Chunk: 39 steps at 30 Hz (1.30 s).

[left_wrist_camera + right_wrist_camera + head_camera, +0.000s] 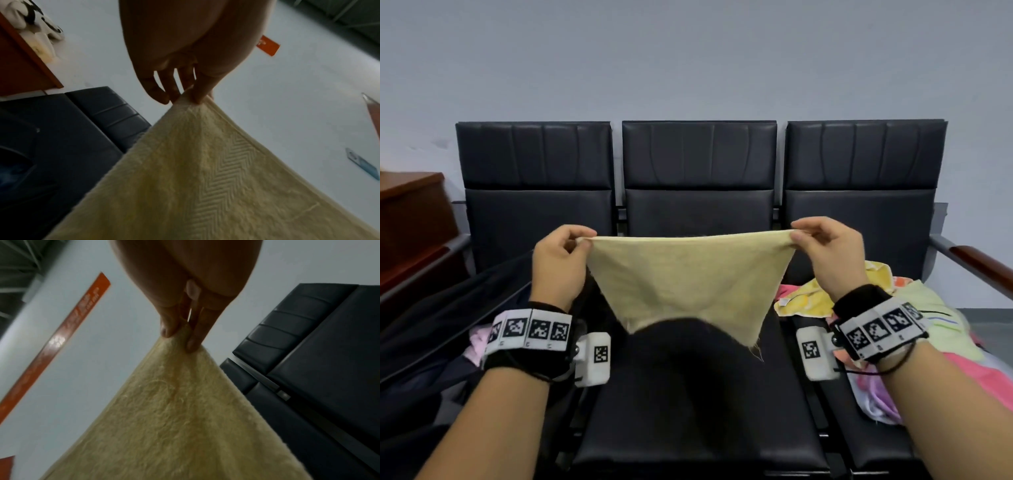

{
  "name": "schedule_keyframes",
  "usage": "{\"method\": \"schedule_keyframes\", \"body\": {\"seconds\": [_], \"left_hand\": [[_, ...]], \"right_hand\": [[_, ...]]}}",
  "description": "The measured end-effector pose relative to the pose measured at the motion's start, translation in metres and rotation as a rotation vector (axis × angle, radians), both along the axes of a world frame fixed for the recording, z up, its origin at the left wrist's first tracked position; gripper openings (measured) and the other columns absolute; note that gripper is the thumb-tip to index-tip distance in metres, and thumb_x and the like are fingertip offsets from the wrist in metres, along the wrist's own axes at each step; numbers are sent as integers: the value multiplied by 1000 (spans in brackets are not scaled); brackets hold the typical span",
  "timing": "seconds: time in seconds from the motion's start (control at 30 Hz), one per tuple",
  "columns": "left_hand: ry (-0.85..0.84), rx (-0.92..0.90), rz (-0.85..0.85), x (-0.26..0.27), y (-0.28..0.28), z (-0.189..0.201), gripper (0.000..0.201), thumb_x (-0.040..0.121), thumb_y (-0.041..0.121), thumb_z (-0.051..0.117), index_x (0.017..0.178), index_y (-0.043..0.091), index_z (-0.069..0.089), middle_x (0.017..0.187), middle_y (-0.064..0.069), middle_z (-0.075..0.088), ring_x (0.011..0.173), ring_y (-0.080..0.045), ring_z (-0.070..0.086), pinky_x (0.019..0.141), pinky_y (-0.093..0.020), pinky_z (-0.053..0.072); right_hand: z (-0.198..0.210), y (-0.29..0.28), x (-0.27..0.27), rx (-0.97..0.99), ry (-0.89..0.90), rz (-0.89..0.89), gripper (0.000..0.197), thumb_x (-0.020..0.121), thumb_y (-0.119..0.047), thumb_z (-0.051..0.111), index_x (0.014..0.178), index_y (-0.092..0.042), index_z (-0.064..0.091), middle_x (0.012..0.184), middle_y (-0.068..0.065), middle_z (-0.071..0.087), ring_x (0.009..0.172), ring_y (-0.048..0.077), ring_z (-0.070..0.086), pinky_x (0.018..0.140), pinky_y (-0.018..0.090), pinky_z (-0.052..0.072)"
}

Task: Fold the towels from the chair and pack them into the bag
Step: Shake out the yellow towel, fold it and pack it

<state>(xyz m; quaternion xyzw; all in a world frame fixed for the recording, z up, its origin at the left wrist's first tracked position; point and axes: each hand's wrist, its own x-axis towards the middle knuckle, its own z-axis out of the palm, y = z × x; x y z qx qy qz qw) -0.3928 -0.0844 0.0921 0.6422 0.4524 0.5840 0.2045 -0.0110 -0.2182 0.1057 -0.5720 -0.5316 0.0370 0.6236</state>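
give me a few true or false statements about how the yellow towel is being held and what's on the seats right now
1. The left hand and right hand each pinch an upper corner of the yellow towel. True.
2. The towel lies folded flat on the middle seat. False: it hangs spread in the air between the hands.
3. A pile of colourful towels lies on the right seat. True.
4. The right hand's fingers are straight and touch nothing. False: they pinch the towel's corner.
5. The chairs are red. False: the upholstery is black.
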Motion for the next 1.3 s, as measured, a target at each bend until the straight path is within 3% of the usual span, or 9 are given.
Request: {"method": "schedule_keyframes", "body": {"seconds": [0.17,0.27,0.37,0.53,0.63,0.8,1.03,1.2,1.3], "left_hand": [[14,-33,-116,-15,-14,-27,29,89,-1,61,84,26,72,81,18,71,76,3,61,73,-10,47],[107,-193,-176,-17,-25,-63,31,82,-14,62,78,16,71,70,8,68,66,6,58,65,-5,42],[253,-425,-247,-21,-33,-97,29,76,-19,61,70,8,70,67,-4,67,64,-3,57,58,-7,40],[423,-733,-426,-31,-43,-140,25,75,-22,59,71,0,71,63,-6,66,61,-12,56,56,-15,44],[439,-817,-451,-32,-45,-157,23,78,-21,59,76,-1,71,60,-4,64,59,-13,54,52,-16,42],[427,-843,-389,-24,-39,-173,20,80,-15,59,84,0,72,62,-7,63,61,-18,52,57,-25,39],[401,-696,-238,4,-18,-201,16,85,-4,64,82,11,71,77,-13,70,65,-16,57,65,-28,46],[405,-692,-160,18,15,-221,23,85,5,60,77,24,69,68,2,68,58,-12,59,56,-25,46],[412,-712,-99,29,28,-236,20,88,7,59,91,24,69,88,2,71,77,-17,65,68,-27,49]], "right_hand": [[-34,-32,-3,-67,43,46,19,84,-8,74,91,-26,75,86,-9,75,78,2,69,70,11,52],[-75,-42,-7,-241,106,108,18,84,2,73,90,-14,74,86,7,74,73,3,65,69,12,51],[-110,-52,-4,-448,105,184,15,83,7,71,89,-6,72,84,15,69,69,3,60,67,13,48],[-151,-70,5,-668,118,293,18,82,8,72,84,-10,71,68,-4,69,61,0,60,62,18,49],[-168,-71,11,-720,138,280,15,83,4,73,86,-10,72,68,-4,70,62,6,60,60,21,50],[-192,-59,16,-712,153,194,16,84,2,73,85,-15,71,70,2,70,58,4,59,54,18,49],[-228,-21,23,-662,170,0,20,83,-4,74,95,-19,70,75,4,70,70,12,64,72,26,49],[-244,10,28,-669,148,-76,19,84,-8,74,91,-25,68,73,-6,69,72,8,64,70,20,45],[-255,25,29,-743,70,-130,17,86,-11,71,97,-23,68,76,-9,69,79,11,65,76,21,47]]}}
